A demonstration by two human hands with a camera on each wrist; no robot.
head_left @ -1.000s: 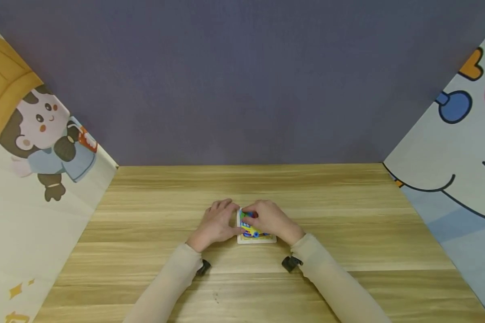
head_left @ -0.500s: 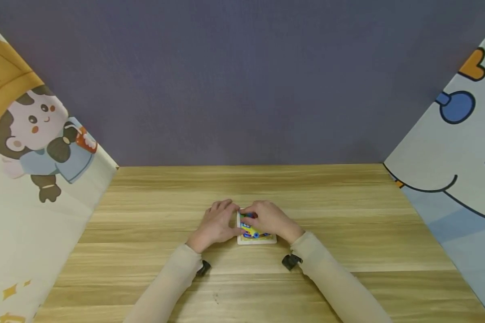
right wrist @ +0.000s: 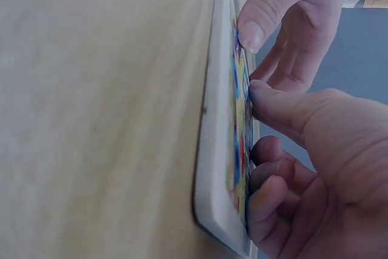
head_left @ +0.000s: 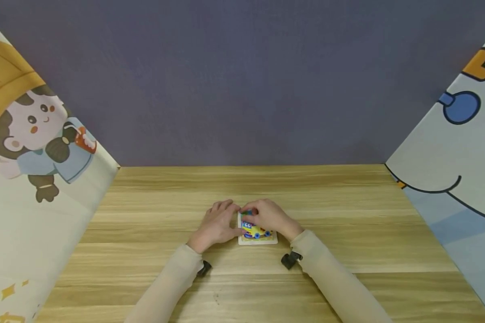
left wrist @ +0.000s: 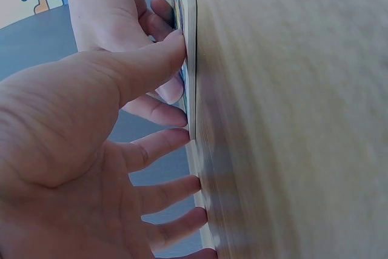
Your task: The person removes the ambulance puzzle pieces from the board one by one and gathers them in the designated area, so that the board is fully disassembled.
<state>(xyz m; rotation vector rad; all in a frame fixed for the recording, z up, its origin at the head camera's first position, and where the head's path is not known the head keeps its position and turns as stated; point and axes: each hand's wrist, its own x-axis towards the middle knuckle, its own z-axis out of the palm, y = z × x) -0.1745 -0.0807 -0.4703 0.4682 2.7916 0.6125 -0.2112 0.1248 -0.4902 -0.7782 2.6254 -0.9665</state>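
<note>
A small flat picture board (head_left: 257,242) with a raised white rim lies on the table between both hands. Its picture shows a yellow vehicle with blue wheels; the upper right part is hidden by a hand. On the left, my left hand (head_left: 218,226) rests its thumb (left wrist: 173,43) on the board near the edge. Its other fingers are spread straight, their tips down at the table and the board's far corner. My right hand (head_left: 268,217) reaches over from the right, thumb and bent fingertips (right wrist: 267,195) on the picture. I cannot tell whether they pinch a loose piece.
The wood-grain table (head_left: 153,193) extends around the board. A dark grey panel (head_left: 246,89) closes off the back. Cartoon-printed side walls (head_left: 440,148) stand at left and right. A small black device (head_left: 292,260) sits at the right wrist.
My right hand has lifted slightly away from the near edge, uncovering more of the yellow vehicle and its wheels. The left hand and the board stay almost where they were.
</note>
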